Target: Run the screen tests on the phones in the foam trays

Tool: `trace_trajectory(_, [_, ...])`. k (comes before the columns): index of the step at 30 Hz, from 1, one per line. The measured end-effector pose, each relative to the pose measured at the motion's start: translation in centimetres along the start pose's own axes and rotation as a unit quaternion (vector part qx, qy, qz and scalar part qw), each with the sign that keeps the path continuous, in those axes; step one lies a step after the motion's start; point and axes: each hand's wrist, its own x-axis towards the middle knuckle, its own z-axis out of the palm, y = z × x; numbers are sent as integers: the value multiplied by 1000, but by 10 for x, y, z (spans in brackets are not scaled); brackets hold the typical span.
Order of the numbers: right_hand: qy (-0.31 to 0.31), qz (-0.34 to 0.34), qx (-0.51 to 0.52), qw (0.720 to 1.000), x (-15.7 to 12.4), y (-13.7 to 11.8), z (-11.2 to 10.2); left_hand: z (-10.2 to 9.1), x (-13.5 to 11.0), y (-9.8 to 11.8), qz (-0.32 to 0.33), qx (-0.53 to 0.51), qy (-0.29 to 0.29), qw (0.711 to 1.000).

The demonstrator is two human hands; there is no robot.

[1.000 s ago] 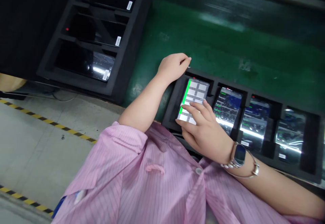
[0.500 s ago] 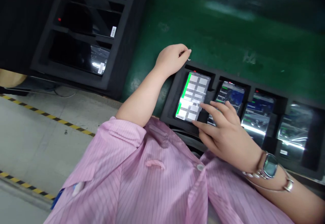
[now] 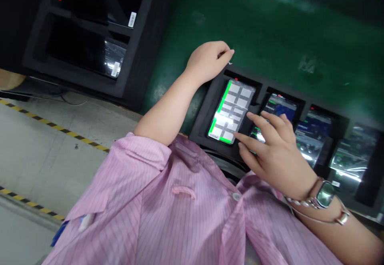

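Note:
A smartphone [image 3: 232,111] lies face up in the leftmost slot of a black foam tray [image 3: 199,127]. Its lit screen has white and grey blocks, with green bands down the left side and along part of the bottom. My right hand [image 3: 277,153] is spread over the tray, an extended fingertip at the phone's lower right edge. It partly covers a second lit phone [image 3: 280,107]. Beyond the tray's upper left corner, my left hand [image 3: 208,61] rests curled, thumb against fingers. A tiny pale bit shows by its fingertips, too small to name.
Further right in the tray lie a third phone [image 3: 315,133] and a fourth one [image 3: 354,153]. Another foam tray [image 3: 127,63] with dark-screened phones stands at the left. Both trays are on a green tabletop [image 3: 258,29]. Striped tape [image 3: 54,127] crosses the floor.
A green band has appeared along the bottom of the leftmost phone's screen. My right fingertip has shifted slightly along its lower right edge. The view has tilted a little; my left hand stays curled.

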Motion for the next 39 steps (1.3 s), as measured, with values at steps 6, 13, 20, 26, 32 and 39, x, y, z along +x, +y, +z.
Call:
trace_trajectory(6, [10,28,-14,999,13,15,4,-2,-2,2,3,-13,-3,1000])
trace_trajectory(13, [20,68,-21,997,30,30,4,-3,-2,5,-3,-21,-8,1000])
trace_trajectory(20, [29,80,-65,994,50,45,5,-1,-2,4,-11,-16,-5,1000])
trace_trajectory(26, [33,94,-73,992,62,56,5,2,-1,2,7,-36,1,999])
trace_trajectory(32, [21,87,-40,995,72,52,6,4,-2,1,7,-48,5,999])
trace_trajectory(39, [9,63,-29,998,92,48,25,4,-1,2,15,-39,17,999])
